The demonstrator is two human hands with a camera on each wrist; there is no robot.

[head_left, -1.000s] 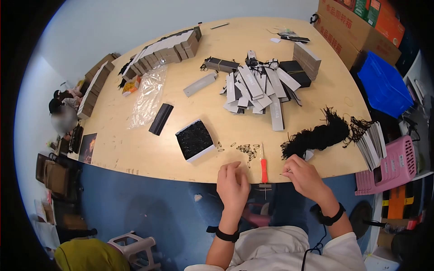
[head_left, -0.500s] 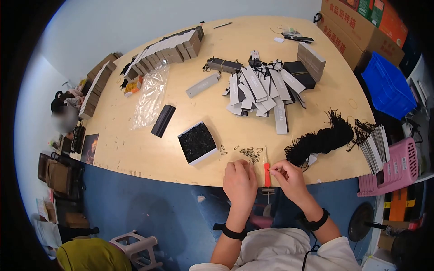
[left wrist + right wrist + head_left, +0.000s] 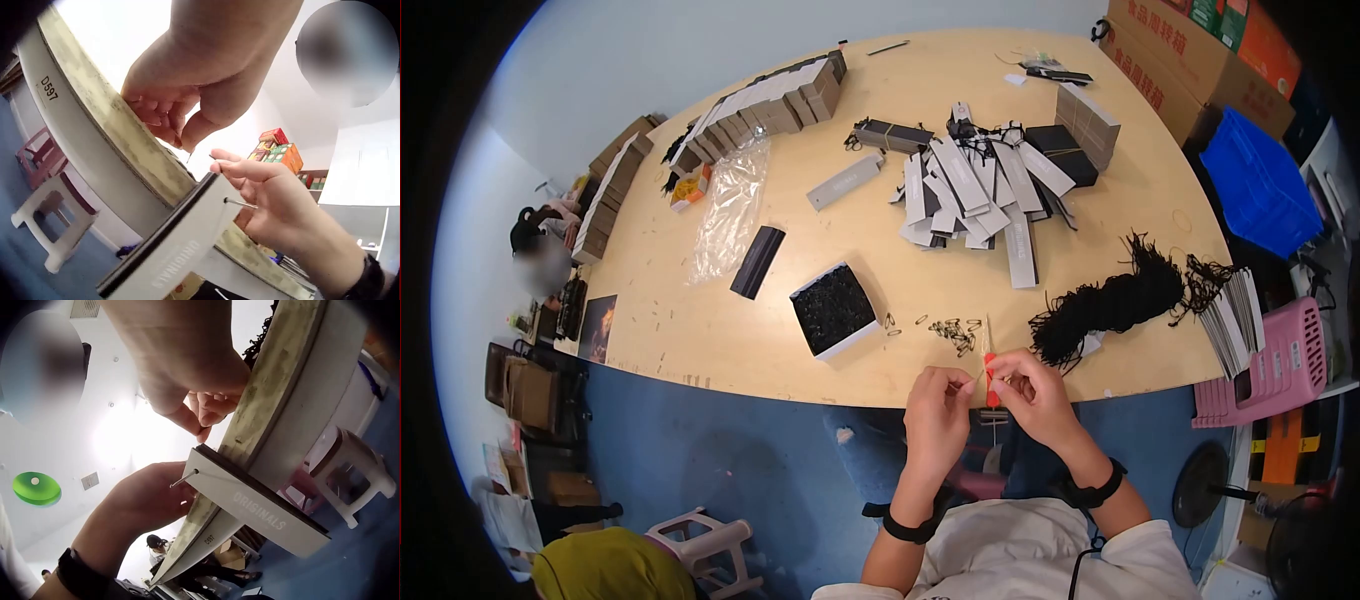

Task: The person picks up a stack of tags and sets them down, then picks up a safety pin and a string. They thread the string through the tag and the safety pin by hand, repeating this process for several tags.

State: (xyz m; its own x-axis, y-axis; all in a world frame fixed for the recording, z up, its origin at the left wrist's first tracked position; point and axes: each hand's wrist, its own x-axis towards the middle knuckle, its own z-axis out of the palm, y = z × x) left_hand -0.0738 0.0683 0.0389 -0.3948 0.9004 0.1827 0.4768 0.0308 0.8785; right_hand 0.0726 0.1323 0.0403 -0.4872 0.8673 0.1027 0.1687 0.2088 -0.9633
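The left hand (image 3: 938,415) pinches 1 thin wire-like piece (image 3: 189,157) and the right hand (image 3: 1042,402) 1 short dark piece (image 3: 214,157), presumably for fine control, beside a red-handled, metal-tipped tool (image 3: 990,366) at the pale wooden table's (image 3: 720,345) edge.

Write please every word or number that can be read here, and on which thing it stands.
"ORIGINALS": white tag
"D597": table side panel
"食品周转箱": cardboard boxes
Too small or blurred to read: print on piled tags, pink basket, orange box.
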